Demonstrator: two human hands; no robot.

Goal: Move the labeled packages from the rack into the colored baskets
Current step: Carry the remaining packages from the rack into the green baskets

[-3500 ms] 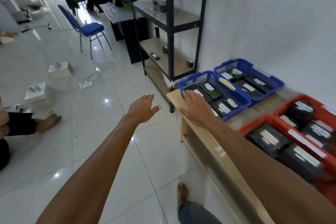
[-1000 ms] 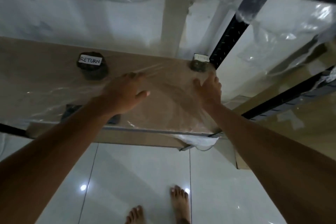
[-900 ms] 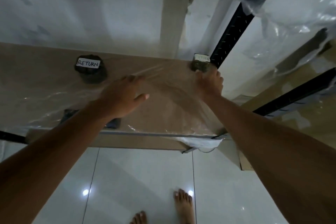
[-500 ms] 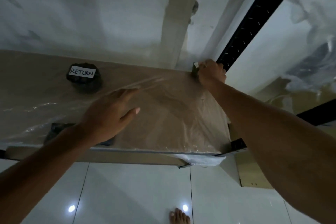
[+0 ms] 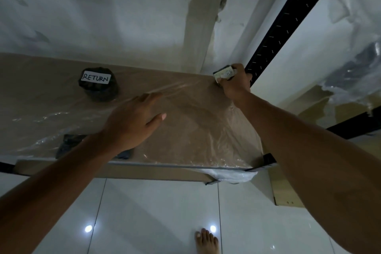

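The right hand (image 5: 235, 85) grips a package (image 5: 224, 72) held crosswise, label up (left hand (image 5: 132, 122) flat).

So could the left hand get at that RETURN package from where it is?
Probably yes. The left hand is open and holds nothing, just right of the RETURN package, with only plastic-wrapped shelf between them. The right hand grips another labeled package at the back corner, well clear.

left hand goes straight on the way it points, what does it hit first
Probably the back wall: the left hand points between the RETURN package and the small package the right hand holds; depth is unclear.
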